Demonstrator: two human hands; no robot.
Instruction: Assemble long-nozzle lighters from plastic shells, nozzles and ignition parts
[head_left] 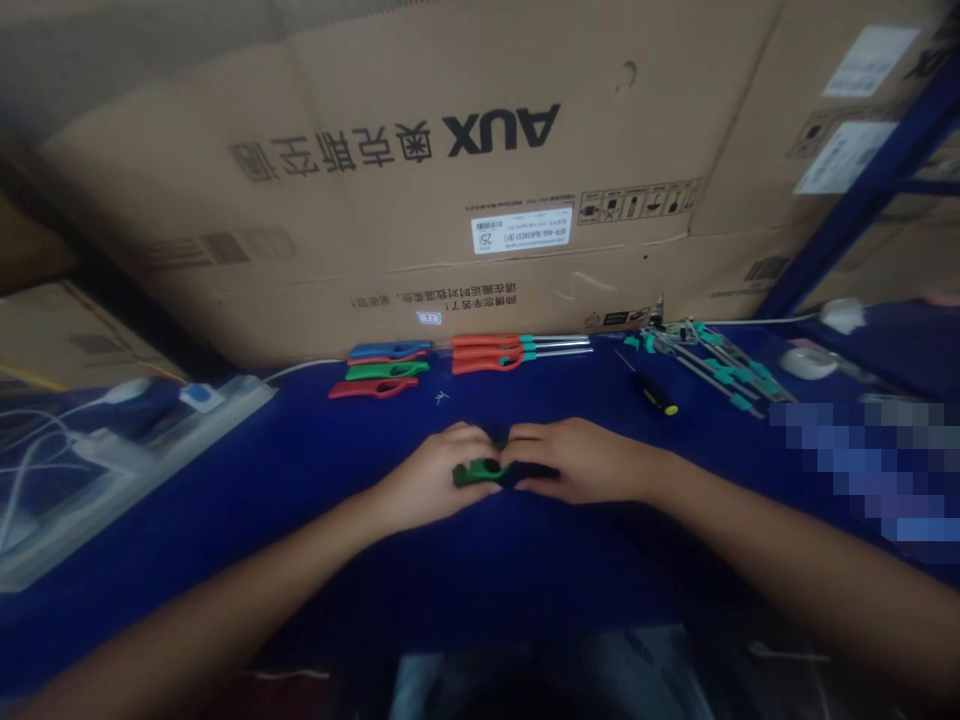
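Observation:
Both hands meet at the middle of the blue table point(315, 480). My left hand point(439, 470) is closed around a green plastic lighter handle point(474, 472). My right hand point(574, 460) is closed on the dark other end of the same piece, which its fingers mostly hide. Behind the hands lie loose handles in blue point(390, 350), green point(386, 371) and red point(373, 389). To their right lie three assembled orange lighters with metal tubes point(517, 354).
A black and yellow screwdriver point(654, 392) lies right of the hands. Several metal tubes with teal ends point(712, 365) lie at the far right. A white power strip with cables point(112, 450) lies at the left. Large cardboard boxes point(450, 180) form the back wall.

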